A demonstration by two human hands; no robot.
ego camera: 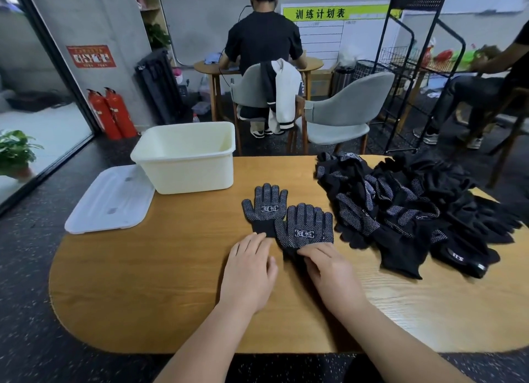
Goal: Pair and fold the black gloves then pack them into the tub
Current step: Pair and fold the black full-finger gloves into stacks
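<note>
While your left hand [249,271] lies flat on the table [143,282] with its fingers straight and relaxed, only its fingertips touch the cuff of the farther glove [264,208]. That hand holds nothing. Your right hand [329,268] is beside it, its fingers bent over the cuff of the nearer glove [305,225], and they seem to pinch the fabric there; the thumb is hidden, so the grip itself is not plain.

Both gloves lie flat just ahead of your fingertips, dotted side up, fingers pointing away from you, each with a white printed mark. The nearer glove sits ahead of your right hand and its edge overlaps the lower part of the farther one, which lies ahead of your left hand.

Further out and to the left of your left hand stands the tub [186,167], cream-white and upright, with its mouth open. What shows of its inside is bare plastic wall. Its lid [110,199] lies flat beside it, further left again, partly past the table's edge.

To the right of your right hand, and a little beyond it, is the pile of black gloves [415,210], loose and tangled, apart from the two you are handling.
</note>
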